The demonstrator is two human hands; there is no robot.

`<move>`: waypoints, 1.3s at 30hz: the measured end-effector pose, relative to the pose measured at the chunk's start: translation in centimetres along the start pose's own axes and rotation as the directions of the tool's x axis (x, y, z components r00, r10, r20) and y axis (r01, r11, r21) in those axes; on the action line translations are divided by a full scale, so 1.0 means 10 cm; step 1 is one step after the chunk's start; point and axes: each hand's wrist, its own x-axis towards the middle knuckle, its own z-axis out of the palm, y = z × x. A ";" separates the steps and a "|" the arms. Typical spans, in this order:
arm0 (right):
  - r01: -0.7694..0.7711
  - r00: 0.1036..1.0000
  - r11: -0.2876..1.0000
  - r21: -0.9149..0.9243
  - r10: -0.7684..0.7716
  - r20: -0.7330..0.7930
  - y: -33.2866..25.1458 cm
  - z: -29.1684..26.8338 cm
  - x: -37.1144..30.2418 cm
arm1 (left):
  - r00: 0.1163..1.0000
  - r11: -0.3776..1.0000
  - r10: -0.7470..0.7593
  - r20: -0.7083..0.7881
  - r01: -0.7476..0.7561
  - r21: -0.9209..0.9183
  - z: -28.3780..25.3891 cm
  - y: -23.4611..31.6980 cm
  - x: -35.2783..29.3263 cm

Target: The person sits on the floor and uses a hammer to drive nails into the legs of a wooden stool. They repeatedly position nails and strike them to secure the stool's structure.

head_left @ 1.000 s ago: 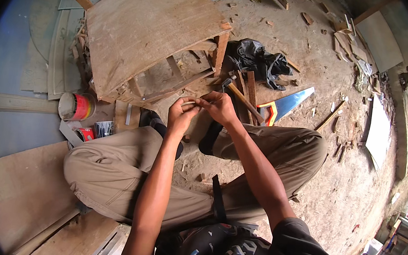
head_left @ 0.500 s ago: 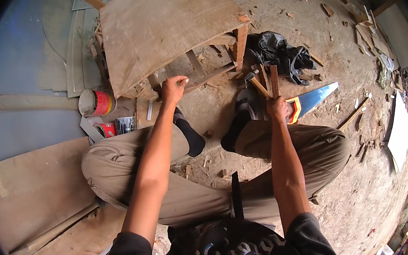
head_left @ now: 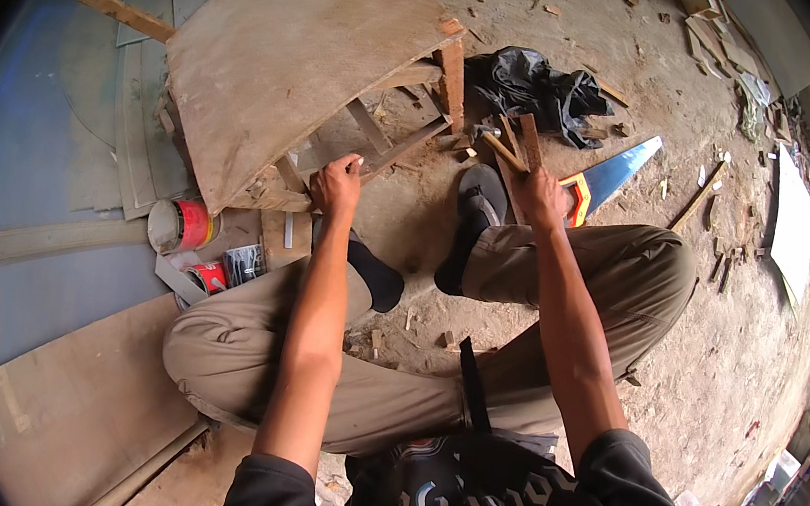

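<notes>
My left hand (head_left: pixel 336 183) is closed in a pinch beside the lower frame of a wooden table (head_left: pixel 298 51). Something small and pale shows at its fingertips; I cannot make out whether it is held. Farther right, my right hand (head_left: pixel 541 199) is curled at the handle end of a hammer (head_left: pixel 504 151), whose head rests near the table leg. A narrow brown wood strip (head_left: pixel 531 139) also runs up to these fingers, partly hiding the grip. Just right of that hand lies a handsaw (head_left: pixel 616 172) with an orange and black handle and a blue blade.
A crumpled black plastic bag (head_left: pixel 534 88) lies beyond the hammer. Red-labelled cans (head_left: pixel 192 226) stand left of my knee. Wood scraps litter the floor, with a white sheet (head_left: pixel 794 222) at the right. Boards (head_left: pixel 79 396) lie at the left.
My left hand has come down closer to the table's lower frame. My right hand stays by the hammer and wood strip. The whole view has shifted slightly.
</notes>
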 end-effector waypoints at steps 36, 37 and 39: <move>0.139 0.919 0.833 0.535 -0.310 0.244 -0.99 0.32 -1.11 | 0.998 0.999 0.051 0.047 -0.052 0.004 0.20 -0.03 0.04; 0.144 0.917 0.835 0.530 -0.314 0.246 -0.98 0.33 -1.11 | 0.998 0.999 0.051 0.038 -0.051 0.005 0.20 -0.03 0.05; 0.152 0.914 0.840 0.520 -0.320 0.249 -0.97 0.33 -1.11 | 0.998 0.999 0.052 0.029 -0.052 0.002 0.21 -0.04 0.05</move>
